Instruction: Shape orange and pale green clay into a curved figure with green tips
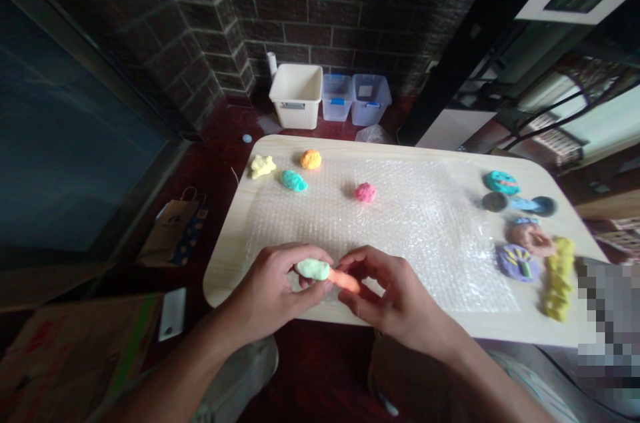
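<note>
Between my two hands is a clay piece shaped like a carrot, with a pale green end (313, 269) and an orange body (345, 281). My left hand (280, 283) grips it at the green end, thumb below and fingers curled behind. The fingers of my right hand (387, 289) close around the orange part, and its far tip is partly hidden by them. Both hands are just above the near edge of the bubble wrap (425, 236). Beyond them lie a pink clay lump (365, 193), a teal one (293, 181), an orange one (311, 159) and a pale yellow one (263, 167).
At the right of the wooden table (227, 256) are several clay pieces, including a purple disc (517, 263), a yellow strip (559, 279) and a dumbbell shape (520, 203). A white bin (296, 103) and two clear boxes (370, 103) stand on the floor behind. A paper bag (173, 229) is at left.
</note>
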Motion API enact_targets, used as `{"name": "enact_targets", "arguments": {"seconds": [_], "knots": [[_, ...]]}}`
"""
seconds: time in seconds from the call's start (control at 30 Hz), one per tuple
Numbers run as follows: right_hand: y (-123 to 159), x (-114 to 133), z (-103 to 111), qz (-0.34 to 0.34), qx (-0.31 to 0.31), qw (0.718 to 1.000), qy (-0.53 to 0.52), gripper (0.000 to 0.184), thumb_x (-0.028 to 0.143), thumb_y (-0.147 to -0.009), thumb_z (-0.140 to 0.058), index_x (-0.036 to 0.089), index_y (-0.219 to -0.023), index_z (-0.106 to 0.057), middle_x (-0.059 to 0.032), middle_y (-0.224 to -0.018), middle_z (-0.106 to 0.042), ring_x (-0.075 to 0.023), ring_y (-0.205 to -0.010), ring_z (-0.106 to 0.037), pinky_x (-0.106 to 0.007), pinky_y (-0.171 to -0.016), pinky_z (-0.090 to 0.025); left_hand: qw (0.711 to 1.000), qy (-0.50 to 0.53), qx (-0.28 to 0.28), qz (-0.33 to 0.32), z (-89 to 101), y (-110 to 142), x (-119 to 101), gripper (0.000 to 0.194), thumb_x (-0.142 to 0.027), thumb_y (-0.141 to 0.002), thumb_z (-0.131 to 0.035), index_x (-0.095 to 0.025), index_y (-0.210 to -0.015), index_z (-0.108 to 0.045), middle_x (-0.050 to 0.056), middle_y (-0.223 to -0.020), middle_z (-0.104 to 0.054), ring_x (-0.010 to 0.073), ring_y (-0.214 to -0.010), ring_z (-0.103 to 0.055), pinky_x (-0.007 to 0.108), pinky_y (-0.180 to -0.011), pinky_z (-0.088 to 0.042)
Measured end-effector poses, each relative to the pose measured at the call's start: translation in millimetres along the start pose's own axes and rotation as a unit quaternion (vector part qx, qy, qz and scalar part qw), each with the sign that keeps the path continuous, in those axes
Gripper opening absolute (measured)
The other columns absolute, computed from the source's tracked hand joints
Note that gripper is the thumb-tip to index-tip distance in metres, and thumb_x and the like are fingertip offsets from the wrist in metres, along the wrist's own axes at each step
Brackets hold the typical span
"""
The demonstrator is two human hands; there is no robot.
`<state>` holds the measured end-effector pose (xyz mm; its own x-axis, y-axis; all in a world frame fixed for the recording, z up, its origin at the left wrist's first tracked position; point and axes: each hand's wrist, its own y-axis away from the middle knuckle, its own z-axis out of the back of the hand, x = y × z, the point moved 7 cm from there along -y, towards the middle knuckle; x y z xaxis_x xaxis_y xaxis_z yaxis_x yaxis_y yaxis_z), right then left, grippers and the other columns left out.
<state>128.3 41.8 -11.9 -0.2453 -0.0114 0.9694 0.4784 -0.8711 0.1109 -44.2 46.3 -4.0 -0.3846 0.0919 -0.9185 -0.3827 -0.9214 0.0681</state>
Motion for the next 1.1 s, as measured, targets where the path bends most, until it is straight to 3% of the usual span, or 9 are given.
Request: {"name": "enact_targets", "arguments": {"seconds": [0.13, 0.37, 0.5, 0.7, 1.0, 1.1], "knots": [[-1.0, 4.3, 1.3, 0.020, 0.017, 0.999, 0.048, 0.012, 0.020, -0.094, -0.070, 0.021, -0.105, -0.076, -0.0037, -0.092, -0.076, -0.0162, -0.078, -0.066, -0.026, -0.064, -0.050, 1.000, 0.006, 0.009, 0.014, -0.5, 1.4, 3.7, 0.010, -0.027, -0.093, -0.071, -0.022, -0.101, -0.075, -0.002, -0.091, -0.074, 0.0138, -0.081, -0.066, 0.022, -0.068, -0.049], [-0.3, 14.7, 0.9, 0.064, 0.019, 0.994, 0.088, 0.017, 0.017, -0.097, -0.068, 0.022, -0.109, -0.078, -0.0042, -0.099, -0.078, -0.0167, -0.084, -0.069, -0.028, -0.072, -0.053, 0.997, 0.020, 0.024, 0.075, -2.8, 5.0, 13.6, 0.027, -0.041, -0.094, -0.073, -0.024, -0.114, -0.077, 0.002, -0.107, -0.078, 0.0184, -0.094, -0.071, 0.023, -0.068, -0.053], [0.0, 14.6, -1.5, 0.067, 0.020, 0.992, 0.107, 0.017, 0.015, -0.096, -0.067, 0.021, -0.109, -0.077, -0.0040, -0.097, -0.079, -0.0165, -0.082, -0.069, -0.029, -0.073, -0.053, 0.997, -0.002, 0.032, 0.068, -5.6, 4.9, 13.0, 0.025, -0.041, -0.095, -0.071, -0.023, -0.111, -0.077, 0.002, -0.102, -0.078, 0.0180, -0.090, -0.071, 0.023, -0.066, -0.052], [-1.2, 10.4, -0.9, 0.036, 0.005, 0.993, 0.115, 0.013, 0.019, -0.096, -0.067, 0.021, -0.104, -0.077, -0.0041, -0.090, -0.077, -0.0161, -0.075, -0.067, -0.027, -0.064, -0.050, 0.998, -0.031, 0.046, 0.023, -9.6, 3.7, 6.1, 0.009, -0.026, -0.097, -0.064, -0.021, -0.097, -0.071, -0.002, -0.083, -0.068, 0.0124, -0.076, -0.060, 0.022, -0.062, -0.043], [-2.5, 7.8, -2.1, 0.017, 0.016, 0.996, 0.089, 0.012, 0.022, -0.097, -0.067, 0.020, -0.103, -0.077, -0.0048, -0.091, -0.076, -0.0167, -0.078, -0.068, -0.027, -0.065, -0.053, 0.997, -0.048, 0.061, 0.025, -11.5, 2.1, 3.9, 0.013, -0.028, -0.100, -0.059, -0.020, -0.093, -0.065, -0.003, -0.077, -0.058, 0.0114, -0.071, -0.052, 0.023, -0.058, -0.036], [-1.3, 4.1, 1.5, 0.003, 0.018, 0.998, 0.067, 0.018, 0.027, -0.095, -0.073, 0.020, -0.112, -0.072, -0.0044, -0.095, -0.076, -0.0166, -0.078, -0.068, -0.026, -0.063, -0.053, 0.998, -0.041, 0.055, 0.018, -8.7, 2.1, 2.6, 0.013, -0.030, -0.100, -0.060, -0.020, -0.094, -0.065, -0.003, -0.079, -0.059, 0.0119, -0.072, -0.054, 0.023, -0.059, -0.036]]}}
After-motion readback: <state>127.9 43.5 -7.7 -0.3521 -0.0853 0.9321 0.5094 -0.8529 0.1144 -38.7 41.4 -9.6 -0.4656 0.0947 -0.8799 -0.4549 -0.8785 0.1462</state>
